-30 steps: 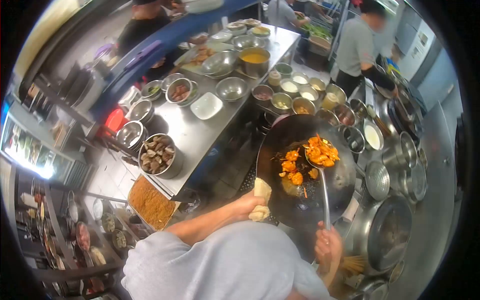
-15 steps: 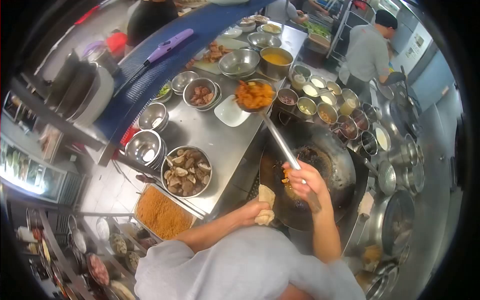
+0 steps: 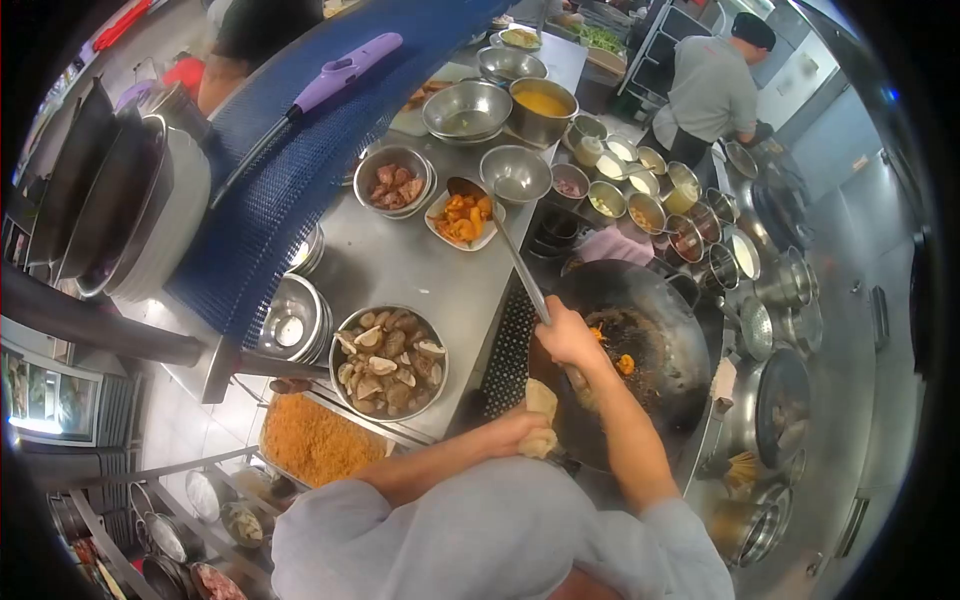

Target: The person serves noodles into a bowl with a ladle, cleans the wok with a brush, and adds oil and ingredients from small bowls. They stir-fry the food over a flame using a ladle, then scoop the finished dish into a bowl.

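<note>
My right hand (image 3: 568, 335) is closed round the long handle of a metal ladle (image 3: 520, 265). The ladle's bowl rests over a white dish (image 3: 488, 236) that holds orange food pieces (image 3: 462, 217). With my left hand (image 3: 512, 430) I grip a beige cloth (image 3: 541, 412) at the near left rim of a dark wok (image 3: 655, 300). A few orange pieces (image 3: 625, 364) lie inside the wok. An empty metal bowl (image 3: 516, 175) stands just behind the dish.
Left of the wok are a bowl of mushrooms (image 3: 392, 362), a bowl of meat (image 3: 396, 180) and a tray of brown crumbs (image 3: 318, 440). A purple lighter (image 3: 345, 72) lies on a blue mat (image 3: 270, 180). Seasoning pots (image 3: 646, 212) stand behind the wok. A co-worker (image 3: 708, 92) stands beyond.
The ladle has come down to the left from above the counter to the white dish, and orange food now lies in the dish. A metal bowl now shows behind it. The view has shifted.
</note>
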